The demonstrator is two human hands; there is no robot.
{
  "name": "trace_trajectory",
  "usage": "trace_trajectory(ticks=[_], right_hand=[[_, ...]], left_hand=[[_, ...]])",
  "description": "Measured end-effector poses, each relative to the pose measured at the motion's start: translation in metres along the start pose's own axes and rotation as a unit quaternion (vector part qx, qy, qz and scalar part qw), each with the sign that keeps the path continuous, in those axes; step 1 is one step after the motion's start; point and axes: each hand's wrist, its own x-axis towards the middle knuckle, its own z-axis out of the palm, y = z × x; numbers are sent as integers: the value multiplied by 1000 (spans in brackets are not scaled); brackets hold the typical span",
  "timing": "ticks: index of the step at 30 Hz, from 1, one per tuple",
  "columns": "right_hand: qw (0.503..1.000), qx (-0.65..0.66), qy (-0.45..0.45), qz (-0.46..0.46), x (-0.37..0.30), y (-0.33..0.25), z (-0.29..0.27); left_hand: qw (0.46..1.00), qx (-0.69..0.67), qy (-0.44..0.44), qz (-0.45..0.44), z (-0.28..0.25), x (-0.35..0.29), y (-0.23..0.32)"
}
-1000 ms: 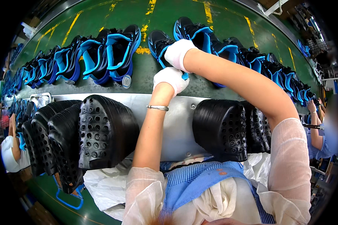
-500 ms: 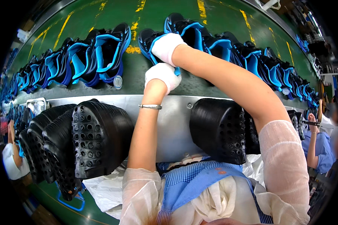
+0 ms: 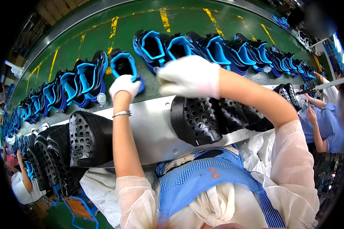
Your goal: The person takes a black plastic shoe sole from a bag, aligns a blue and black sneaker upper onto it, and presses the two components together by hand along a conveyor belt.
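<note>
Both my hands wear white gloves. My left hand [image 3: 125, 88] is closed at the near end of a black sneaker [image 3: 123, 65] with bright blue lining; the glove hides part of its heel. To the right, my right hand [image 3: 189, 77] is blurred, its fingers pointing left and partly apart, with nothing visible in them. It hovers between the row of sneakers and the black perforated shoe-shaped pieces [image 3: 197, 118] on the near metal ledge. Just beyond it stand another black-and-blue sneaker [image 3: 151, 45] and its neighbour [image 3: 177, 47].
Sneakers line the green surface [image 3: 137, 19] on both sides, curving away. More stacked black perforated pieces [image 3: 86, 139] sit at the left of the metal ledge [image 3: 149, 126]. White plastic sheeting [image 3: 101, 187] hangs below. Another person [image 3: 326, 126] is at the right.
My right hand has left the sneaker that both hands were on and moved right and nearer. My left hand stays at that sneaker, now at its heel. The view has shifted.
</note>
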Motion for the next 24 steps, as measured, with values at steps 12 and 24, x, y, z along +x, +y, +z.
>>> trace_trajectory(ticks=[12, 24], right_hand=[[994, -48, 100, -27, -147, -10, 27], [984, -68, 156, -46, -169, -9, 45]], left_hand=[[943, 9, 270, 195, 18, 29, 40], [947, -79, 108, 292, 51, 30, 70]])
